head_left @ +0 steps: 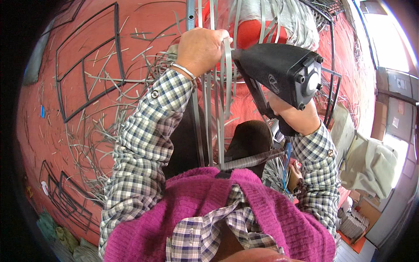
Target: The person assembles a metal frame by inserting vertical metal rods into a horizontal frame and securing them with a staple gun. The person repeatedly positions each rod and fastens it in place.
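My left hand is closed, its fingertips pinching a grey flat strip that loops over and hangs down. More long grey strips run beside it, toward my lap, along a metal frame bar. My right hand wraps the handle of a black air nail gun, with its fingers partly hidden behind the tool body. The gun's nose points left and sits close to my left fingertips and the strip; whether it touches them cannot be told. A strip-wrapped crossbar lies over my knees.
A red floor is scattered with loose strip offcuts. Dark frames lie at left and lower left. Ahead sits a plastic-wrapped bundle draped with strips. A blue hose hangs below my right forearm; pale cloth is at right.
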Action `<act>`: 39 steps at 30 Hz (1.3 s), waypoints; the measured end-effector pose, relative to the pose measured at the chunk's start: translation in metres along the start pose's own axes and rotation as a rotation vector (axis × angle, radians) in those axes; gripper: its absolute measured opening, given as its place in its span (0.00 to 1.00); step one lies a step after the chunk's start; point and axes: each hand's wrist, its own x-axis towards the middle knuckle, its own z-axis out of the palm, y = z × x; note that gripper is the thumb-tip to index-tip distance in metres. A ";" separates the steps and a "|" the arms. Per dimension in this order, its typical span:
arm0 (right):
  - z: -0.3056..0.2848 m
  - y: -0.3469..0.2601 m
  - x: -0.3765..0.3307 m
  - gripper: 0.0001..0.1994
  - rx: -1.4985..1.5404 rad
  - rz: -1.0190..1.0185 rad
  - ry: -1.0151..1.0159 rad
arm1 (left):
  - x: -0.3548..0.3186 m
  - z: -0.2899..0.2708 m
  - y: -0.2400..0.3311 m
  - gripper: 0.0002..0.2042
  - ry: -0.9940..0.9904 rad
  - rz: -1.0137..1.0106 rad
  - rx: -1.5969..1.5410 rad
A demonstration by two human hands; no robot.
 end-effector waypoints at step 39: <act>-0.079 0.155 -0.394 0.26 -1.311 1.306 0.155 | -0.005 -0.026 -0.061 0.19 0.239 -0.374 -0.660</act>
